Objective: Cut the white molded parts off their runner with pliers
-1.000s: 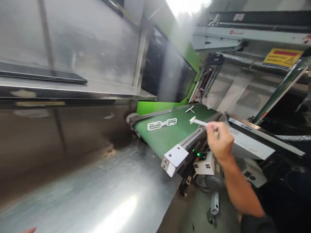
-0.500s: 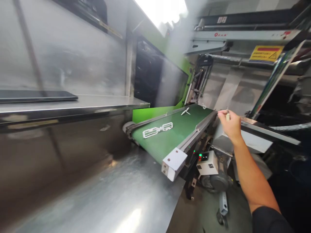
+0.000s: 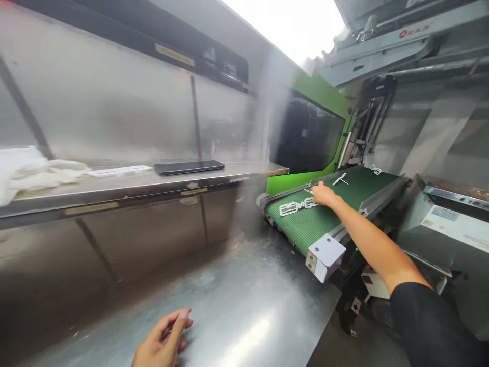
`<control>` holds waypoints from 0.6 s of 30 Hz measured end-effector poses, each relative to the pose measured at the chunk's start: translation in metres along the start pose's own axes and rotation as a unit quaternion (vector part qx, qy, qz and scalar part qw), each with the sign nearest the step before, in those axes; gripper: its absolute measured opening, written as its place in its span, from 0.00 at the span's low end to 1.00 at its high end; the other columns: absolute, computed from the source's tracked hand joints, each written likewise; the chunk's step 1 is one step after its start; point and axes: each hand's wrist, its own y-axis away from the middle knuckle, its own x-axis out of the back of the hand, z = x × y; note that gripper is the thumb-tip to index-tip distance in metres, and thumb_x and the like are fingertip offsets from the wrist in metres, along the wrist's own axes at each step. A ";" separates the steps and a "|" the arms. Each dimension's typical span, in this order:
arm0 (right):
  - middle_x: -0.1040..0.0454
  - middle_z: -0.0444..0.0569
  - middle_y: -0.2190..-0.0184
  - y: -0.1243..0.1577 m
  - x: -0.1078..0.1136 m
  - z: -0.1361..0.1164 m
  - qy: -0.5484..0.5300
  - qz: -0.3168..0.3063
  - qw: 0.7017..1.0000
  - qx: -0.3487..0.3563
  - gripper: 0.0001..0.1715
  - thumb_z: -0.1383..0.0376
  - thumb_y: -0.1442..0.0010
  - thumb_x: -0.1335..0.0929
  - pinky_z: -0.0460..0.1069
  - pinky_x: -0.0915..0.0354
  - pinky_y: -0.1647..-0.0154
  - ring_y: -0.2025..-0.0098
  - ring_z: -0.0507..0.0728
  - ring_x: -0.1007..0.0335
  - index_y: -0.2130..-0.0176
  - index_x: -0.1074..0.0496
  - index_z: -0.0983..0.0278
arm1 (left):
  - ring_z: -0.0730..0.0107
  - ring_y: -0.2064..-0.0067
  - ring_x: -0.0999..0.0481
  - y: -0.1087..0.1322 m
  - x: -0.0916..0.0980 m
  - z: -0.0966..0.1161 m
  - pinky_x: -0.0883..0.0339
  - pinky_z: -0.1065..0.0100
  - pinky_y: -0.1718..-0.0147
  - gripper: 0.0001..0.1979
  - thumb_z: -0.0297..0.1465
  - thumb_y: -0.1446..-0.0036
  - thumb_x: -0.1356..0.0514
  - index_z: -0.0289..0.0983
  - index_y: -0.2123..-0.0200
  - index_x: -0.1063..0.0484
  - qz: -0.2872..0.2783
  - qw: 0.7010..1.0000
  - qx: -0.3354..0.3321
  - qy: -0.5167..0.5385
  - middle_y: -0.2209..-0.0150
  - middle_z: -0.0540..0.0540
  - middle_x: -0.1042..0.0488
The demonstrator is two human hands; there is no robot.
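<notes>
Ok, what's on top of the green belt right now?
A white frame part with the right hand on its end, and smaller white pieces farther back. The hand covers the part's end.

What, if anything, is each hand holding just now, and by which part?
The right hand touches the white moulded part at its right end; a grip cannot be told. The left hand holds nothing.

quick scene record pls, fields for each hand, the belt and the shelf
right hand: right hand reaches over the green conveyor belt, fingertips at the white moulded part
left hand: left hand rests loosely curled, empty, on the steel table
belt: also carries a small white cross-shaped piece and another white bit farther along
shelf: steel shelf holds a dark phone, a flat white piece and white cloth
</notes>
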 end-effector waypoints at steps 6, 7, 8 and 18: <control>0.23 0.52 0.53 -0.001 0.010 0.024 0.001 -0.012 1.000 0.017 0.14 0.58 0.19 0.22 0.57 0.20 0.49 0.54 0.62 0.21 0.49 0.21 0.68 | 0.57 0.70 0.24 0.009 -0.008 0.007 0.36 0.66 0.78 0.58 0.80 0.69 0.30 0.35 0.53 0.19 0.007 1.000 -0.005 0.010 0.60 0.37 0.18; 0.23 0.51 0.55 0.002 0.013 0.024 -0.002 0.004 1.000 0.030 0.14 0.59 0.19 0.22 0.56 0.21 0.49 0.55 0.61 0.21 0.51 0.21 0.68 | 0.58 0.70 0.25 0.010 -0.009 0.007 0.36 0.67 0.78 0.59 0.80 0.70 0.30 0.34 0.53 0.20 0.002 1.000 0.001 0.011 0.60 0.37 0.18; 0.23 0.49 0.57 0.007 0.017 0.024 -0.006 0.026 0.999 0.047 0.13 0.60 0.20 0.22 0.56 0.22 0.49 0.56 0.61 0.22 0.53 0.22 0.67 | 0.58 0.69 0.25 0.011 -0.010 0.007 0.37 0.68 0.78 0.58 0.80 0.69 0.29 0.34 0.52 0.20 -0.005 1.000 0.005 0.013 0.59 0.37 0.18; 0.23 0.52 0.54 0.172 -0.009 -0.086 -0.201 0.361 0.794 0.447 0.11 0.74 0.21 0.33 0.58 0.31 0.56 0.56 0.64 0.25 0.48 0.24 0.60 | 0.68 0.73 0.29 0.049 -0.008 0.044 0.41 0.75 0.83 0.56 0.75 0.39 0.37 0.31 0.32 0.29 -0.212 0.935 0.059 0.277 0.60 0.37 0.20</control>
